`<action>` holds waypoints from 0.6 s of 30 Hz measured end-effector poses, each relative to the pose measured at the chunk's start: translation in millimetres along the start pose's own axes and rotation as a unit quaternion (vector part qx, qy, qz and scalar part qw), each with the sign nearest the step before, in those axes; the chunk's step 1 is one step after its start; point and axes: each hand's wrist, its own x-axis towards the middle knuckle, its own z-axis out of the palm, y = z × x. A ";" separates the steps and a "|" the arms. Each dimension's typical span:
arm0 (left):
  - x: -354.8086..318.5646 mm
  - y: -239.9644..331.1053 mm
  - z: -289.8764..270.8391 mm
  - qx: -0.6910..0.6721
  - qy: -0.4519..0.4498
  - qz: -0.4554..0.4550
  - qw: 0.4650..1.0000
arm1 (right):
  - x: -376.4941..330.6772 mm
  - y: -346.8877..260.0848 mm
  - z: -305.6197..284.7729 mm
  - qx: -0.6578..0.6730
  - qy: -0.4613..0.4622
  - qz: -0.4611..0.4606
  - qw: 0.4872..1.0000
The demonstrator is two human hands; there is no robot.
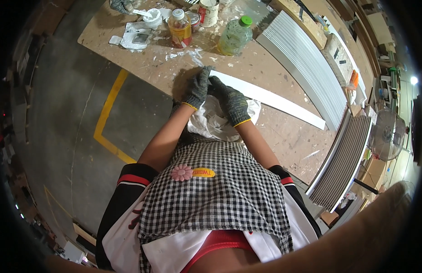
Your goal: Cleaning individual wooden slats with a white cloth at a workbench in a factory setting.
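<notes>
A long, flat white strip (pixel 272 99) lies slantwise above the worktable, its near-left end at my hands. My left hand (pixel 198 87), in a dark grey knitted glove with a yellow cuff, closes around that end. Just to its right, my right hand (pixel 230 101), gloved the same way, grips the strip with its fingers curled toward the left hand. The fingertips of both hands are partly hidden. Below them a crumpled white cloth (pixel 210 122) rests at the table edge, against my checked apron (pixel 215 195).
On the paint-stained table (pixel 284 136) stand a green-capped jar (pixel 236 36), a bottle (pixel 180 29), a can (pixel 208 12) and a white cup (pixel 152 19). Stacked white strips (pixel 306 68) and another stack (pixel 340 159) lie right. Another person's gloved hand (pixel 122 5) shows far left. A fan (pixel 387 134) stands right.
</notes>
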 end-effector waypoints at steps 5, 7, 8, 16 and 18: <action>0.6 -6.4 -2.4 -0.004 -0.001 -0.046 0.999 | 3.2 -13.5 -10.8 -0.014 -0.001 0.053 0.999; -1.5 3.6 -1.9 -0.027 -0.001 -0.030 0.999 | 3.5 -7.3 -6.9 0.006 0.001 0.001 1.000; 0.2 0.2 -1.1 -0.026 -0.003 -0.030 0.999 | 3.4 -5.2 -6.2 0.007 0.003 0.002 1.000; 2.7 -9.3 -3.2 0.074 0.013 0.083 0.994 | 4.3 -16.3 -14.6 -0.007 0.019 0.015 1.000; 2.7 -12.2 -3.9 0.067 0.015 0.073 0.995 | 4.1 -20.6 -18.3 -0.006 0.022 0.056 0.998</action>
